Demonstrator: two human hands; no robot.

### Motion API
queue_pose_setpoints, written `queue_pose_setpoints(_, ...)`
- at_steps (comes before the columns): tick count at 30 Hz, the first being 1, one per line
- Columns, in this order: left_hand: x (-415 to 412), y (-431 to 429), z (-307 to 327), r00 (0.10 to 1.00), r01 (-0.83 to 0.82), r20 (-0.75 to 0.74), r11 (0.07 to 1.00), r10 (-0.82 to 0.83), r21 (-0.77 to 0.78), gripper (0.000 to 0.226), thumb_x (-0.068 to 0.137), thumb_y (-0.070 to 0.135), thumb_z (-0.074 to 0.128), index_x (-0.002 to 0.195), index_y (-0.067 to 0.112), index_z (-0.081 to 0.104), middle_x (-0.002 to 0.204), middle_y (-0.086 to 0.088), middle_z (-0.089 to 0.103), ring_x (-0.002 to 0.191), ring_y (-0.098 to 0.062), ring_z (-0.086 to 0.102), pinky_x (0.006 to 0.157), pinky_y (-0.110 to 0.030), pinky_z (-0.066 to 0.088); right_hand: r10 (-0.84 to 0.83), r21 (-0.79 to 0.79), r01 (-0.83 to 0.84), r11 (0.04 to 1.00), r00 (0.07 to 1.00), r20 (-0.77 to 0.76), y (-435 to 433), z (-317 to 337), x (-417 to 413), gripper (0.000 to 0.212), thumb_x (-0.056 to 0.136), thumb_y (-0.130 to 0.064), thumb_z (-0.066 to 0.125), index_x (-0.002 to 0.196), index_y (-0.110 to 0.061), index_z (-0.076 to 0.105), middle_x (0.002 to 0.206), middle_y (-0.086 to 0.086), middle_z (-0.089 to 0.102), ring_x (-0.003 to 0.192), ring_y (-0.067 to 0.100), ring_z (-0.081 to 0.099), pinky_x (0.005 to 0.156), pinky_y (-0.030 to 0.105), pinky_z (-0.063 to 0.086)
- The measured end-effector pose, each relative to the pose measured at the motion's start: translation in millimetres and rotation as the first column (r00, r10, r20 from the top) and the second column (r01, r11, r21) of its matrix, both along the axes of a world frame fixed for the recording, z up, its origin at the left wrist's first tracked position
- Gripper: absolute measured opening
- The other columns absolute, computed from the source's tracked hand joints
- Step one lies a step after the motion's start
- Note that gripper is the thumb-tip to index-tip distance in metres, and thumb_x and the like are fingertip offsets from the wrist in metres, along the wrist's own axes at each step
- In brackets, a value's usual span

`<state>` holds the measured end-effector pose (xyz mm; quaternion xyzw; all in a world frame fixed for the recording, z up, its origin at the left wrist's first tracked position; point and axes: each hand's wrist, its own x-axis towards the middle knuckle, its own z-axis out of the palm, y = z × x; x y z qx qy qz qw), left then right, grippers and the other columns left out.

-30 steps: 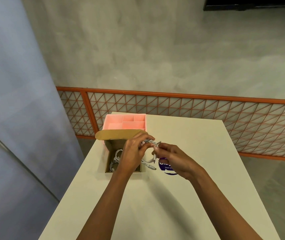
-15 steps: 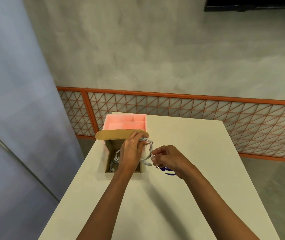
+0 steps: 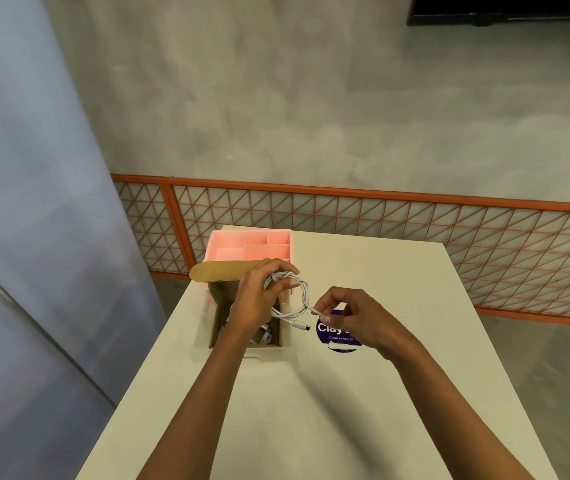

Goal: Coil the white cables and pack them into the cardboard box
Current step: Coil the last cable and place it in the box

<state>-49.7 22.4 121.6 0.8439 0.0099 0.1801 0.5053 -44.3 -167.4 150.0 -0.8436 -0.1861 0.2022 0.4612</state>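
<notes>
My left hand grips a coiled white cable above the open cardboard box, fingers wrapped round the coil's top. One plug end of the cable hangs free just right of the box. My right hand pinches the cable's other loose end beside the coil. Other white cables lie inside the box, partly hidden by my left wrist. The box flap stands open at the back.
A pink divided tray sits behind the box at the white table's far left. A round purple sticker lies on the table under my right hand. An orange lattice railing runs beyond the table.
My right hand has drawn away to the right, pulling the cable's end out from the coil. The coil loop now hangs open and round under my left hand.
</notes>
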Motion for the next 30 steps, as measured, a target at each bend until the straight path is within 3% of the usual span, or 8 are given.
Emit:
queue_pose_setpoints(4, 4, -8, 4, 0.995, -0.079, 0.053, 0.997, 0.079, 0.006, 0.011, 0.085, 0.011, 0.067, 0.095, 0.013, 0.068, 0.101, 0.002, 0.063, 0.092, -0.008, 0.055, 0.071, -0.002, 0.039, -0.163, 0.029, 0.161, 0.986, 0.985, 0.053, 8, -5, 8, 0.012, 0.087, -0.006, 0.065, 0.090, -0.017, 0.068, 0.091, 0.002, 0.065, 0.064, 0.007, 0.057, 0.054, 0.010, 0.045)
queue_pose_setpoints(10, 7, -15, 6, 0.977, -0.167, 0.148, 0.984, 0.156, 0.065, 0.012, 0.087, 0.010, 0.064, 0.098, 0.014, 0.067, 0.106, -0.001, 0.061, 0.099, -0.016, 0.056, 0.076, -0.012, 0.043, -0.280, 0.032, 0.278, 0.960, 0.958, 0.056, 30, -7, 9, 0.022, 0.085, -0.017, 0.065, 0.106, -0.014, 0.071, 0.100, -0.001, 0.068, 0.081, 0.008, 0.059, 0.072, 0.018, 0.042)
queue_pose_setpoints(14, 8, -18, 8, 0.968, -0.182, 0.188, 0.981, 0.166, 0.070, 0.015, 0.085, 0.004, 0.065, 0.098, 0.010, 0.069, 0.104, -0.003, 0.063, 0.094, -0.014, 0.058, 0.074, -0.005, 0.042, -0.228, 0.119, 0.232, 0.965, 0.973, -0.044, 42, -13, 6, 0.025, 0.082, -0.040, 0.069, 0.090, -0.016, 0.073, 0.089, 0.004, 0.073, 0.085, 0.019, 0.066, 0.072, 0.024, 0.047)
queue_pose_setpoints(16, 9, -18, 7, 0.975, -0.163, 0.164, 0.985, 0.153, 0.051, 0.015, 0.084, 0.005, 0.066, 0.097, 0.010, 0.070, 0.103, -0.003, 0.064, 0.093, -0.013, 0.059, 0.076, -0.010, 0.043, -0.286, 0.192, 0.295, 0.936, 0.955, -0.077, 45, -19, 6, 0.020, 0.085, -0.033, 0.067, 0.088, -0.014, 0.073, 0.085, 0.005, 0.073, 0.082, 0.020, 0.068, 0.075, 0.026, 0.051)
queue_pose_setpoints(20, 12, -13, 2, 0.995, -0.092, 0.046, 0.995, 0.094, -0.042, 0.017, 0.081, 0.011, 0.071, 0.097, 0.015, 0.072, 0.101, -0.001, 0.066, 0.095, -0.015, 0.061, 0.081, -0.019, 0.047, -0.375, 0.318, 0.428, 0.846, 0.901, -0.217, 50, -28, 4, 0.011, 0.085, -0.012, 0.067, 0.095, -0.007, 0.070, 0.084, 0.011, 0.072, 0.081, 0.031, 0.071, 0.081, 0.037, 0.058)
queue_pose_setpoints(25, 2, -11, -9, 0.996, 0.061, -0.048, 0.954, -0.078, -0.294, 0.035, 0.084, 0.018, 0.071, 0.115, 0.033, 0.063, 0.120, 0.000, 0.062, 0.112, -0.014, 0.059, 0.092, -0.033, 0.052, -0.485, 0.350, 0.531, 0.772, 0.847, -0.216, 49, -34, 7, 0.014, 0.083, -0.006, 0.068, 0.097, -0.005, 0.070, 0.081, 0.007, 0.071, 0.071, 0.021, 0.069, 0.062, 0.022, 0.057)
queue_pose_setpoints(27, -6, -11, -14, 0.972, 0.154, -0.079, 0.856, -0.221, -0.493, 0.054, 0.080, 0.016, 0.074, 0.125, 0.037, 0.055, 0.125, 0.000, 0.058, 0.115, -0.016, 0.058, 0.091, -0.033, 0.054, -0.509, 0.345, 0.533, 0.773, 0.845, -0.164, 49, -34, 9, 0.013, 0.085, -0.008, 0.067, 0.098, -0.007, 0.069, 0.084, 0.006, 0.070, 0.073, 0.020, 0.069, 0.057, 0.016, 0.054)
queue_pose_setpoints(30, -13, -13, -20, 0.969, 0.116, -0.128, 0.843, -0.213, -0.526, 0.063, 0.073, 0.021, 0.081, 0.127, 0.036, 0.051, 0.126, 0.004, 0.058, 0.116, -0.013, 0.056, 0.086, -0.021, 0.052, -0.540, 0.331, 0.546, 0.769, 0.833, -0.120, 48, -36, 11, 0.014, 0.086, -0.009, 0.066, 0.100, -0.008, 0.069, 0.087, 0.005, 0.070, 0.078, 0.023, 0.069, 0.061, 0.017, 0.053)
